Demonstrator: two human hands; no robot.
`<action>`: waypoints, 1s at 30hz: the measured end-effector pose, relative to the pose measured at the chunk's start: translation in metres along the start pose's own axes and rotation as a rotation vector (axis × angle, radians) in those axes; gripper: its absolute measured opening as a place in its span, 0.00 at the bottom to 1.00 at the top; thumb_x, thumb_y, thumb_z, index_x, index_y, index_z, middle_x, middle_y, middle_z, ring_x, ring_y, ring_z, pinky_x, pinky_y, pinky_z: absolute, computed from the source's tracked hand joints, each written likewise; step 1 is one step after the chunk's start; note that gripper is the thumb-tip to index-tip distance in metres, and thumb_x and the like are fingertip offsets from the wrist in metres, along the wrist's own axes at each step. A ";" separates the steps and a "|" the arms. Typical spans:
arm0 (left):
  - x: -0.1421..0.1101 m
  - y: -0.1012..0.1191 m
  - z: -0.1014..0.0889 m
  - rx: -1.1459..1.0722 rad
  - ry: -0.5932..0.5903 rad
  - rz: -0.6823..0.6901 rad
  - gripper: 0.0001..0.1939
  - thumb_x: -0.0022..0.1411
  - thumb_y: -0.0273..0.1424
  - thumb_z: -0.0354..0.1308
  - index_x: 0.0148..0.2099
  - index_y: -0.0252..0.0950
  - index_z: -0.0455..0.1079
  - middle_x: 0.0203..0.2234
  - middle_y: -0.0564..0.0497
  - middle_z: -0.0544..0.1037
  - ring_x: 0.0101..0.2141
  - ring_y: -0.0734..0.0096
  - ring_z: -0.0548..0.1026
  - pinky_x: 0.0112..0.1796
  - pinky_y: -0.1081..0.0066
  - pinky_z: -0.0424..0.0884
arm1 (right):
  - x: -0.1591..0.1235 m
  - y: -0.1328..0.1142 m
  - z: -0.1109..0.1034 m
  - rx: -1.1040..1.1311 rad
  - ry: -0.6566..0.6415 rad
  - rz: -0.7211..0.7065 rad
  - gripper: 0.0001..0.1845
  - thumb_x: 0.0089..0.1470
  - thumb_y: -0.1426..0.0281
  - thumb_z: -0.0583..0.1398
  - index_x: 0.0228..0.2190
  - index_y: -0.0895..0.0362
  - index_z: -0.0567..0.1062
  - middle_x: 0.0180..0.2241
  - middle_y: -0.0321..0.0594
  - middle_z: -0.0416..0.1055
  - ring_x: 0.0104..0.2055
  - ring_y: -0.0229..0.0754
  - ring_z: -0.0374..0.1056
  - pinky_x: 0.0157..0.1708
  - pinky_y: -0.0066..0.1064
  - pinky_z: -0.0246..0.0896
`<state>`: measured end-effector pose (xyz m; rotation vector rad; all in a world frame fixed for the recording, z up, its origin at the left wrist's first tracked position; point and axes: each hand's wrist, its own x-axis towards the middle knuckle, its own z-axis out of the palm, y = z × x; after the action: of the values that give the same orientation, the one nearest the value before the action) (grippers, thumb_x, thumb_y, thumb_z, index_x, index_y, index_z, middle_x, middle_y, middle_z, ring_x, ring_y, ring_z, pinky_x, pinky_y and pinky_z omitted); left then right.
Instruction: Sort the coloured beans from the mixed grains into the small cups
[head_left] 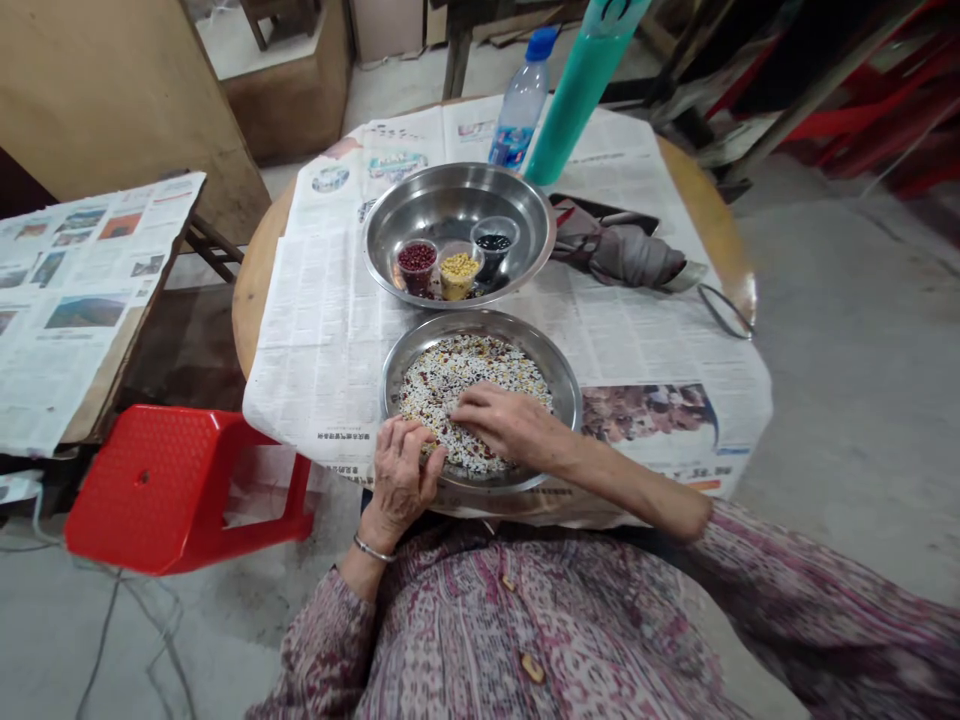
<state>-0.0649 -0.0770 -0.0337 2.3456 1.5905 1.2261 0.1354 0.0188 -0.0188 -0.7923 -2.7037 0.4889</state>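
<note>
While right hand (pixel 504 420) touches grains (pixel 480 362), newsprint (pixel 311 320) shows Chinese.

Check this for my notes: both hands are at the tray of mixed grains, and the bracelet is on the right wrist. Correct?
Not the right wrist: the head view shows the bracelet on the left wrist. The left hand and the right hand are at the tray of mixed grains.
</note>
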 end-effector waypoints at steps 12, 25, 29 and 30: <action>0.001 0.000 0.000 0.026 0.001 0.004 0.02 0.72 0.30 0.52 0.44 0.37 0.64 0.37 0.48 0.75 0.43 0.64 0.74 0.54 0.57 0.70 | -0.024 0.000 -0.017 -0.234 0.034 0.380 0.14 0.66 0.64 0.54 0.46 0.57 0.74 0.42 0.50 0.72 0.42 0.50 0.69 0.36 0.38 0.67; -0.001 -0.001 0.001 0.034 -0.011 -0.001 0.02 0.71 0.29 0.53 0.45 0.37 0.65 0.38 0.48 0.76 0.43 0.63 0.75 0.54 0.55 0.70 | 0.012 -0.013 0.013 -0.002 0.055 0.060 0.14 0.60 0.80 0.54 0.42 0.56 0.75 0.41 0.46 0.72 0.46 0.47 0.66 0.43 0.39 0.68; 0.000 0.000 0.001 0.026 -0.002 0.002 0.02 0.71 0.29 0.53 0.45 0.38 0.65 0.37 0.48 0.76 0.42 0.64 0.76 0.53 0.55 0.70 | 0.016 0.012 -0.008 -0.191 0.142 0.221 0.13 0.62 0.77 0.53 0.42 0.56 0.77 0.45 0.49 0.73 0.49 0.52 0.64 0.45 0.42 0.66; 0.000 0.000 0.001 0.022 0.000 0.003 0.02 0.71 0.29 0.53 0.45 0.38 0.65 0.36 0.48 0.76 0.42 0.64 0.76 0.53 0.55 0.70 | 0.014 0.015 -0.011 -0.211 0.174 0.276 0.12 0.63 0.74 0.54 0.43 0.56 0.77 0.46 0.49 0.73 0.49 0.52 0.64 0.45 0.42 0.66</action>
<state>-0.0640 -0.0766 -0.0337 2.3614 1.6095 1.2150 0.1350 0.0409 -0.0120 -1.2146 -2.5230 0.1807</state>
